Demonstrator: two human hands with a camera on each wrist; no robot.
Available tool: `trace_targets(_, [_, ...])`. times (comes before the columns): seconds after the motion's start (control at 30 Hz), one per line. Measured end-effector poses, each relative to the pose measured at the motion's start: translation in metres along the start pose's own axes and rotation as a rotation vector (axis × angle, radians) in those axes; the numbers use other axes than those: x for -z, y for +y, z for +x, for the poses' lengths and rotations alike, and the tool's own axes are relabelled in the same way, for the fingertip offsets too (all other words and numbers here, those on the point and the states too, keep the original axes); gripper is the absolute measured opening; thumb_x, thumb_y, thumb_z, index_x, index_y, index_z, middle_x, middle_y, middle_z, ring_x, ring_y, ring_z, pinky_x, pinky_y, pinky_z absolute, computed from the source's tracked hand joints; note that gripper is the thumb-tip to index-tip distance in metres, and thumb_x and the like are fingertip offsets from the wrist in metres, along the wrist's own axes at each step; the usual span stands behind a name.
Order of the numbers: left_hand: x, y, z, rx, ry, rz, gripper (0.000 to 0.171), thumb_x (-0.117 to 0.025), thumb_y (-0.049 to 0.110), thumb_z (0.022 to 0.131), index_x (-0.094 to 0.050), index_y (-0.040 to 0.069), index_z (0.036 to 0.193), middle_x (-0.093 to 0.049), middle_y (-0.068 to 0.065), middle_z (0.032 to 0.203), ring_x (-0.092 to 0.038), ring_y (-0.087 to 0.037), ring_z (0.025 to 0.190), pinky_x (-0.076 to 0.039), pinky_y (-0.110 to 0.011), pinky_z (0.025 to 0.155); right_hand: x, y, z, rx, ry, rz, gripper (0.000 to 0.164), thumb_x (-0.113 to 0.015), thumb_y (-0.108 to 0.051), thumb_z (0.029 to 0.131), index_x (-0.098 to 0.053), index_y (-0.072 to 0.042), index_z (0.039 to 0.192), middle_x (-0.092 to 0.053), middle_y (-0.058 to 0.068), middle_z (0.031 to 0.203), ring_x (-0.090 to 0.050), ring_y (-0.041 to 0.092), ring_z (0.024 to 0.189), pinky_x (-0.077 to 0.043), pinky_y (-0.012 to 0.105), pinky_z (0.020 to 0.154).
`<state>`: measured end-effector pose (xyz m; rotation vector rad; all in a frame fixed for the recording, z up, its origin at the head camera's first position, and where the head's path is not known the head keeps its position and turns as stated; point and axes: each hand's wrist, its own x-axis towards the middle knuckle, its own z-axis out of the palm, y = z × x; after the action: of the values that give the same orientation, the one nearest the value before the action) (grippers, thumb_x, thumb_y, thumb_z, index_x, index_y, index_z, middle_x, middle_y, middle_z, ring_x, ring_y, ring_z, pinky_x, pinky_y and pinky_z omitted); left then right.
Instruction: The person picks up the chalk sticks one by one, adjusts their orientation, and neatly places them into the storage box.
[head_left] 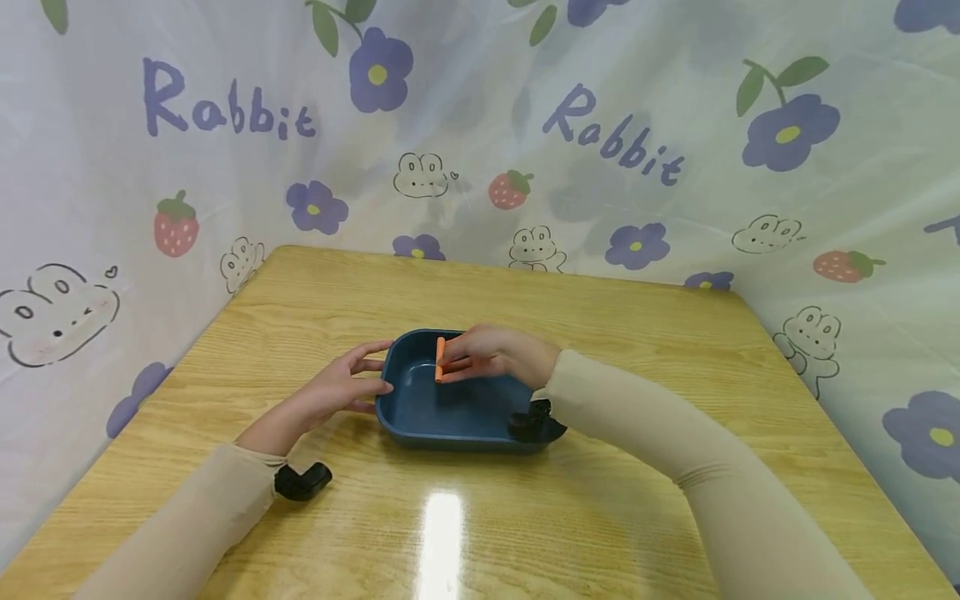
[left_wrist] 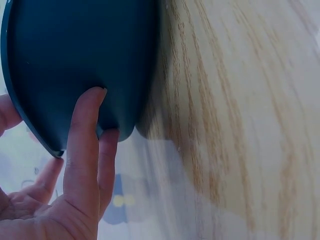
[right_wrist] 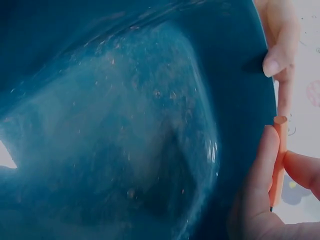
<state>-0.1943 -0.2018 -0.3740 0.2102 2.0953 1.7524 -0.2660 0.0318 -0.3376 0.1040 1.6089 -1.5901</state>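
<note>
A dark blue, rounded rectangular plastic basin [head_left: 450, 412] rests on the wooden table. My left hand [head_left: 348, 383] grips its left end, thumb over the rim and fingers spread along the outer wall; the left wrist view shows the fingers [left_wrist: 82, 145] against that wall [left_wrist: 85, 45]. Above the inside of the basin, my right hand [head_left: 487, 354] pinches a short, round orange stick [head_left: 439, 360] between thumb and fingers. In the right wrist view the stick [right_wrist: 279, 165] overlaps the basin's edge, with the left thumb [right_wrist: 275, 65] over the rim nearby.
Wood-grained table [head_left: 615, 508] surrounds the basin. A white cloth [head_left: 465, 75] printed with rabbits, flowers and strawberries hangs behind and at both sides. Black wrist mounts stick out at the left sleeve [head_left: 195, 508] and the right sleeve [head_left: 652, 412].
</note>
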Motion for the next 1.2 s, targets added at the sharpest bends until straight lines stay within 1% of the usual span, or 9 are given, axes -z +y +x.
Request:
trace_targets(0.17, [0.0,0.001,0.0,0.0,-0.007,-0.004,0.077,-0.064,0.01,0.087,-0.019,0.011,0.149,-0.03,-0.029,0.139,-0.059,-0.03,0.102,-0.053,-0.045,0.077,-0.008,0.002,0.008,-0.035,0.0,-0.014,0.038,-0.052,0.01,0.089,-0.045,0.009,0.127,-0.05,0.016,0.107,-0.054,0.026,0.094,-0.05,0.038,0.085])
trace_targets(0.3, [0.001,0.0,0.0,0.009,-0.004,-0.004,0.075,-0.064,0.01,0.087,-0.021,0.012,0.149,-0.03,-0.028,0.139,-0.058,-0.03,0.103,-0.053,-0.045,0.077,-0.013,0.004,0.015,-0.067,0.006,-0.037,0.035,-0.052,0.009,0.089,-0.048,0.01,0.124,-0.052,0.017,0.102,-0.055,0.027,0.093,-0.05,0.038,0.086])
trace_targets(0.47, [0.001,-0.001,0.0,0.013,-0.007,0.003,0.074,-0.063,0.01,0.087,-0.021,0.014,0.149,-0.031,-0.028,0.139,-0.058,-0.031,0.104,-0.053,-0.045,0.078,-0.018,0.005,0.024,-0.114,0.002,-0.034,0.033,-0.053,0.01,0.089,-0.047,0.011,0.121,-0.053,0.018,0.101,-0.057,0.028,0.093,-0.049,0.038,0.088])
trace_targets(0.7, [0.0,0.001,-0.003,-0.002,-0.015,-0.014,0.074,-0.061,0.008,0.088,-0.02,0.012,0.149,-0.031,-0.029,0.139,-0.057,-0.033,0.105,-0.053,-0.045,0.077,-0.026,0.007,0.031,-0.169,0.006,-0.079,0.027,-0.053,0.011,0.088,-0.046,0.011,0.114,-0.053,0.018,0.092,-0.057,0.025,0.081,-0.051,0.037,0.085])
trace_targets(0.8, [-0.001,0.001,-0.003,-0.003,-0.017,-0.018,0.073,-0.06,0.007,0.088,-0.02,0.012,0.149,-0.031,-0.029,0.139,-0.056,-0.034,0.106,-0.053,-0.045,0.077,-0.028,0.009,0.033,-0.185,0.015,-0.103,0.036,-0.053,0.013,0.087,-0.039,0.008,0.12,-0.051,0.017,0.091,-0.057,0.025,0.078,-0.053,0.036,0.078])
trace_targets(0.9, [-0.001,0.001,-0.003,-0.008,-0.019,-0.013,0.072,-0.06,0.007,0.089,-0.02,0.012,0.149,-0.031,-0.029,0.139,-0.056,-0.035,0.106,-0.053,-0.044,0.077,-0.03,0.011,0.034,-0.197,0.025,-0.111,0.056,-0.053,0.014,0.086,-0.026,0.003,0.134,-0.049,0.017,0.094,-0.056,0.026,0.078,-0.055,0.035,0.074])
trace_targets(0.97, [-0.001,0.0,-0.003,-0.007,-0.016,-0.011,0.072,-0.06,0.007,0.089,-0.021,0.012,0.149,-0.031,-0.029,0.139,-0.056,-0.035,0.106,-0.053,-0.044,0.077,-0.03,0.012,0.035,-0.203,0.028,-0.106,0.068,-0.053,0.014,0.086,-0.016,0.0,0.142,-0.048,0.018,0.095,-0.056,0.027,0.078,-0.054,0.036,0.075])
trace_targets(1.13, [0.002,-0.002,-0.001,0.0,-0.01,-0.005,0.072,-0.06,0.008,0.089,-0.021,0.013,0.149,-0.031,-0.028,0.139,-0.055,-0.035,0.107,-0.053,-0.044,0.077,-0.033,0.012,0.036,-0.205,0.027,-0.077,0.08,-0.052,0.015,0.086,-0.005,-0.006,0.148,-0.052,0.022,0.097,-0.057,0.029,0.079,-0.051,0.039,0.083])
trace_targets(1.2, [0.002,-0.003,-0.001,0.0,-0.013,-0.005,0.072,-0.06,0.008,0.089,-0.021,0.013,0.149,-0.03,-0.028,0.139,-0.055,-0.036,0.108,-0.053,-0.044,0.077,-0.033,0.012,0.036,-0.206,0.025,-0.075,0.079,-0.051,0.015,0.086,-0.005,-0.005,0.148,-0.053,0.023,0.096,-0.057,0.029,0.079,-0.051,0.039,0.084])
